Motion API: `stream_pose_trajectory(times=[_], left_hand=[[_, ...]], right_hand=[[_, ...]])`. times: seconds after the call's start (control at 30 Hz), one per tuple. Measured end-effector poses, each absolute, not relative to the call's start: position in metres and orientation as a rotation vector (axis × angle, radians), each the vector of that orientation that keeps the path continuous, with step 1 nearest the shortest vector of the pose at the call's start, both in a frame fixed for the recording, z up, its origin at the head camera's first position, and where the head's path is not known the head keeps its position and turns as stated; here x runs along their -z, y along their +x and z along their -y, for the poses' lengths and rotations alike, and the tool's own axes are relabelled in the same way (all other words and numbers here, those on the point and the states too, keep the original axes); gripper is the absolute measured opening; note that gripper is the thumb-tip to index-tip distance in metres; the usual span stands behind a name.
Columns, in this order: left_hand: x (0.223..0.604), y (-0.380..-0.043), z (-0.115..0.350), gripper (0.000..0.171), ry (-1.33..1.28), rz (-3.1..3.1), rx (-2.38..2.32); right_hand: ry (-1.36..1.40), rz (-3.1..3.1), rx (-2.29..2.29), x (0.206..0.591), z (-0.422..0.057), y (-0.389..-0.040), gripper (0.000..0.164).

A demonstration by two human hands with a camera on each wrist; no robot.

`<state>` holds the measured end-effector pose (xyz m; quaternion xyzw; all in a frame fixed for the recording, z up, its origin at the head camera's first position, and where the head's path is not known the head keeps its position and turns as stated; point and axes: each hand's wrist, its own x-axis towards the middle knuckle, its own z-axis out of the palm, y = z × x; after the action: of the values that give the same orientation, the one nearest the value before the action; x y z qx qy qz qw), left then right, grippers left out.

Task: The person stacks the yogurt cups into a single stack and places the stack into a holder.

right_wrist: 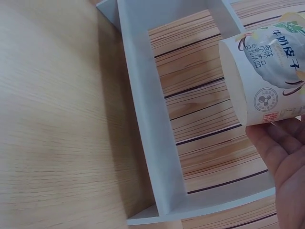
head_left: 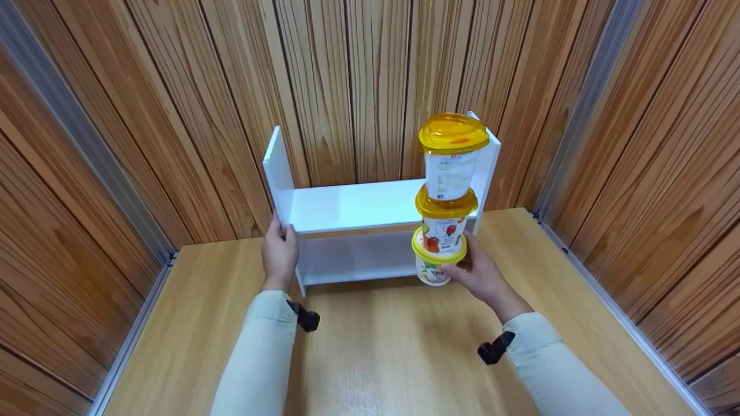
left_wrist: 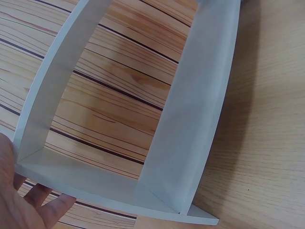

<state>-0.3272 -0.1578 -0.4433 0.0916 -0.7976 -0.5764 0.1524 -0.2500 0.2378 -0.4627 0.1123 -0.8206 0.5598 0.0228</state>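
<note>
My right hand grips the lowest of three stacked cups, thumb across its front and fingers around its side. This bottom cup is white with a yellow rim; printed writing and a pale bottom show on the cup in the right wrist view. On it stands a cup with fruit pictures, topped by a white-labelled cup under a domed amber lid. The stack is held in front of the right end of a white two-level shelf. My left hand holds the shelf's left side panel, fingers along its outer face.
The shelf stands on a wooden table near the back wood-panelled wall. Panelled walls also rise at left and right, with metal strips along the corners. A black wrist camera sits at my left cuff, another camera at my right.
</note>
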Motion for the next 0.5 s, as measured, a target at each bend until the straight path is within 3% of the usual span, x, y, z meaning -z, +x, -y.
stream_pose_trajectory(times=[0.5], left_hand=[[0.444, -0.328, 0.159, 0.056, 0.251, 2.292, 1.617]], right_hand=[[0.4, 2.506, -1.715, 0.447, -0.241, -0.256, 0.093]])
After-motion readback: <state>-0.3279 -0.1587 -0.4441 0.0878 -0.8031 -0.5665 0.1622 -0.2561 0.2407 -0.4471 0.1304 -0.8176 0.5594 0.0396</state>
